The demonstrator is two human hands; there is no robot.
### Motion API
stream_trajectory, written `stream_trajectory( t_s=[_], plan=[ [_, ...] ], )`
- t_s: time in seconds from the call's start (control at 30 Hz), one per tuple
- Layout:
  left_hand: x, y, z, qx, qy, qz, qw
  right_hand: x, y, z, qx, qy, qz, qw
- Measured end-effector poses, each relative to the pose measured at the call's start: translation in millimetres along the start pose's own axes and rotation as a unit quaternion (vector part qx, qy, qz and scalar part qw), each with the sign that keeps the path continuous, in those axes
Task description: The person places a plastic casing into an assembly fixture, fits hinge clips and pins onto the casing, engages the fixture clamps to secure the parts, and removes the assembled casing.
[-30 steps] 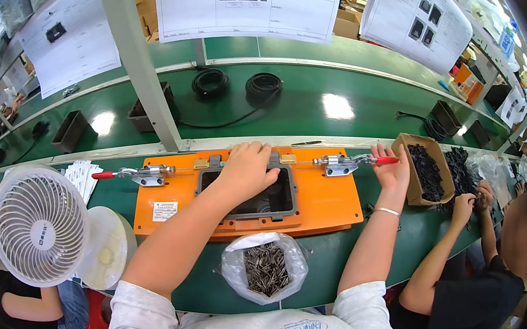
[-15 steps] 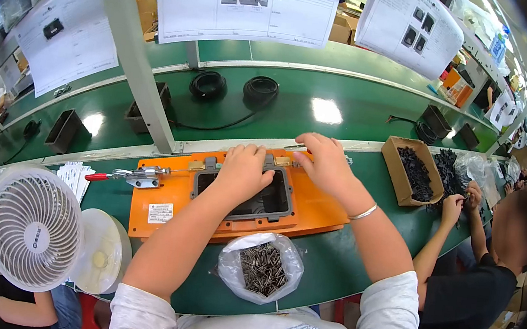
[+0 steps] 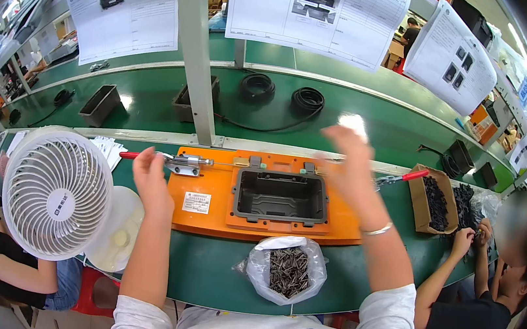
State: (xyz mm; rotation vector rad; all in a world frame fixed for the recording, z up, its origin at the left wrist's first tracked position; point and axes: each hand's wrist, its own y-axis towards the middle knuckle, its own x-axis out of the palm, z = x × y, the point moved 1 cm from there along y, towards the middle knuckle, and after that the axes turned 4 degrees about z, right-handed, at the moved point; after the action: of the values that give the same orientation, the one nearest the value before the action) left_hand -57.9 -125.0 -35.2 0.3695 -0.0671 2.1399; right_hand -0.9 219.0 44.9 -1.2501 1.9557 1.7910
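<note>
An orange fixture [image 3: 214,188] holds a dark grey open-topped plastic box [image 3: 278,219], its hollow inside facing up. On the left, my left hand [image 3: 154,184] has its fingers curled about the red handle [image 3: 128,155] of a toggle clamp [image 3: 188,165]; the contact is partly hidden. My right hand [image 3: 350,165], smeared by motion, is raised over the fixture's right end with fingers apart and nothing in it. Just to its right is a second toggle clamp with a red handle [image 3: 415,175]. In front of the fixture sits a plastic bag of screws [image 3: 290,272].
A white fan [image 3: 58,202] stands at the left. To the right are a cardboard box of black parts [image 3: 436,205] and a co-worker's hands [image 3: 465,238]. Coiled black cables [image 3: 257,87] lie beyond a metal post [image 3: 199,58]. Another person sits at far left.
My left hand has left the box and moved left to the clamp handle. The right hand has lifted off the fixture's back edge, uncovering the box. The view has shifted left.
</note>
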Motion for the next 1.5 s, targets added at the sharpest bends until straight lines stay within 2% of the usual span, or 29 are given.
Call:
stream_trajectory(
  t_s=[0.03,0.07,0.17,0.3,0.37,0.47,0.5,0.57,0.6,0.63,0.67,0.7,0.73,0.8,0.83,0.9,0.93,1.0,1.07,1.1,1.13,1.2,1.23,1.27,1.3,1.33,1.37,1.43,1.5],
  plan=[
    [-8,5,2,-0.048,0.011,0.061,0.997,12,2,-33,-0.005,-0.030,-0.066,0.997],
    [-12,10,2,-0.047,0.012,0.063,0.997,30,0,-45,-0.025,-0.038,-0.136,0.990],
    [-25,32,-11,-0.173,-0.102,0.067,0.977,65,1,-69,-0.067,-0.076,-0.188,0.977],
    [-34,70,-33,-0.208,-0.182,0.064,0.959,87,-1,-77,-0.145,-0.186,-0.229,0.945],
    [-27,82,-27,-0.200,-0.252,0.121,0.939,87,1,-76,-0.163,-0.176,-0.226,0.944],
    [-15,97,-11,-0.179,-0.270,0.184,0.928,84,2,-78,-0.188,-0.163,-0.229,0.941],
    [-8,96,-5,-0.154,-0.249,0.210,0.933,83,2,-78,-0.195,-0.156,-0.235,0.939],
    [9,89,15,-0.019,-0.237,0.137,0.962,84,3,-77,-0.202,-0.150,-0.233,0.939],
    [36,61,42,0.073,-0.196,0.131,0.969,84,3,-77,-0.207,-0.143,-0.230,0.940],
    [52,44,42,0.138,-0.113,0.057,0.982,85,4,-77,-0.206,-0.143,-0.233,0.940],
    [68,28,38,0.233,0.042,-0.003,0.971,85,4,-78,-0.206,-0.152,-0.233,0.938],
    [76,11,30,0.262,0.213,-0.096,0.936,85,4,-78,-0.207,-0.161,-0.232,0.937],
    [80,-6,22,0.283,0.373,-0.184,0.864,84,4,-78,-0.208,-0.161,-0.232,0.936],
    [80,-36,8,0.508,0.412,-0.148,0.741,85,5,-77,-0.199,-0.147,-0.231,0.941],
    [77,-35,9,0.512,0.412,-0.149,0.739,87,4,-76,-0.198,-0.147,-0.226,0.942],
    [68,-25,12,0.465,0.398,-0.252,0.750,88,4,-72,-0.178,-0.161,-0.244,0.940],
    [63,-20,12,0.469,0.397,-0.251,0.748,83,3,-71,-0.178,-0.163,-0.240,0.940],
    [54,0,18,0.463,0.343,-0.235,0.783,67,0,-63,-0.090,-0.038,-0.218,0.971],
    [42,22,39,0.401,0.257,-0.119,0.871,44,-9,-52,-0.008,-0.005,-0.173,0.985],
    [36,29,48,0.470,0.339,0.032,0.814,27,-12,-48,0.036,-0.004,-0.158,0.987],
    [31,33,56,0.521,0.407,0.181,0.728,19,-20,-34,0.029,0.001,-0.110,0.994],
    [18,31,61,0.476,0.499,0.157,0.707,-3,-35,-21,0.143,0.038,-0.114,0.982],
    [16,25,62,0.473,0.454,0.063,0.752,-8,-43,-15,0.157,0.049,-0.095,0.982],
    [20,12,59,0.387,0.417,-0.063,0.820,-8,-48,-14,0.156,0.049,-0.093,0.982],
    [29,-7,54,0.290,0.368,-0.189,0.863,-7,-55,-11,0.198,0.041,-0.135,0.970],
    [37,-33,51,0.309,0.409,-0.249,0.822,-4,-59,-8,0.239,0.033,-0.177,0.954],
    [46,-53,49,0.326,0.447,-0.307,0.774,1,-61,-9,0.236,0.010,-0.176,0.956],
    [60,-66,36,0.216,0.592,-0.419,0.653,-2,-54,-10,0.237,-0.024,-0.198,0.951],
    [65,-60,46,0.182,0.591,-0.436,0.654,-8,-44,-11,0.236,-0.057,-0.219,0.945]
  ],
)
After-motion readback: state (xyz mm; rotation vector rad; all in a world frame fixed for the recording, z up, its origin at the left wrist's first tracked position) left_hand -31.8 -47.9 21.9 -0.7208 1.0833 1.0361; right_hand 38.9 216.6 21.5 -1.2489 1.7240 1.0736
